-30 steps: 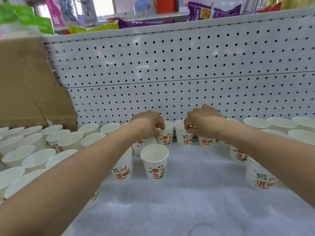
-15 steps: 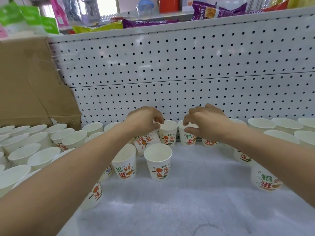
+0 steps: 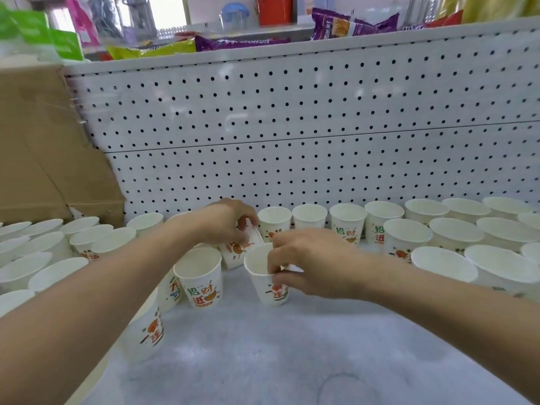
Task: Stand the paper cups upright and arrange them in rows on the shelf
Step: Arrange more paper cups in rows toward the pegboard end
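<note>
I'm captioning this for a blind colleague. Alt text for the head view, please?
A person's right hand pinches the rim of an upright paper cup on a white shelf, while the left hand grips a tilted cup behind it. More cups stand in rows along the pegboard.

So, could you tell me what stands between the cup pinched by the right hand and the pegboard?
Head view: a row of upright paper cups along the pegboard, behind the pinched cup.
</note>
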`<action>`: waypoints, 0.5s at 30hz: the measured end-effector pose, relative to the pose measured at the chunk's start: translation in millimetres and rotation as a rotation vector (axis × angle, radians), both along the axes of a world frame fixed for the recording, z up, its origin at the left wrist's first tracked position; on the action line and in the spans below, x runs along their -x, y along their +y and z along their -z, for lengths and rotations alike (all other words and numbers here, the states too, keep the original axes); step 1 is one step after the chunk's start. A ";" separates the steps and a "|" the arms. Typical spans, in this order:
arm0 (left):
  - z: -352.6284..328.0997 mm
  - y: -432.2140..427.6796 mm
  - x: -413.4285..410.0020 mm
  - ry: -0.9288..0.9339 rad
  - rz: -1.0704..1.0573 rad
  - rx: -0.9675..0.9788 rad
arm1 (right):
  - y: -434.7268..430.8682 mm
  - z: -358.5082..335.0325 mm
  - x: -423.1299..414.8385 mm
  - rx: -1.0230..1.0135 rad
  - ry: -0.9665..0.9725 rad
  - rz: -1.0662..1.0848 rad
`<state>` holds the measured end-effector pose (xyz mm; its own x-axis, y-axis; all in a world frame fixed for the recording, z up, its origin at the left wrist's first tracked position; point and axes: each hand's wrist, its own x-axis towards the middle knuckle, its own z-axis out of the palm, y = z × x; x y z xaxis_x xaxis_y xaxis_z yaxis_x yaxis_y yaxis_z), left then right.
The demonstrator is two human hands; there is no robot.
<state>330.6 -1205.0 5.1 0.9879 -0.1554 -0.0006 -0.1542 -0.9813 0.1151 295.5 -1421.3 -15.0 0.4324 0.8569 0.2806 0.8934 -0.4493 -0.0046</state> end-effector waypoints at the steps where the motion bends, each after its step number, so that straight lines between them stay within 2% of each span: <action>1: -0.4 -1.6 0.1 0.017 -0.010 -0.009 | -8.3 -3.6 -1.3 0.018 0.016 0.026; 5: -3.9 -7.8 0.9 0.043 -0.036 -0.059 | -48.3 -19.7 -13.6 0.073 0.093 0.184; 10: -6.9 -13.7 0.5 0.027 0.009 -0.284 | -79.9 -27.6 -29.6 0.171 0.129 0.334; 15: -8.8 -16.5 3.1 -0.014 0.097 -0.307 | -90.5 -22.3 -30.6 0.152 0.125 0.369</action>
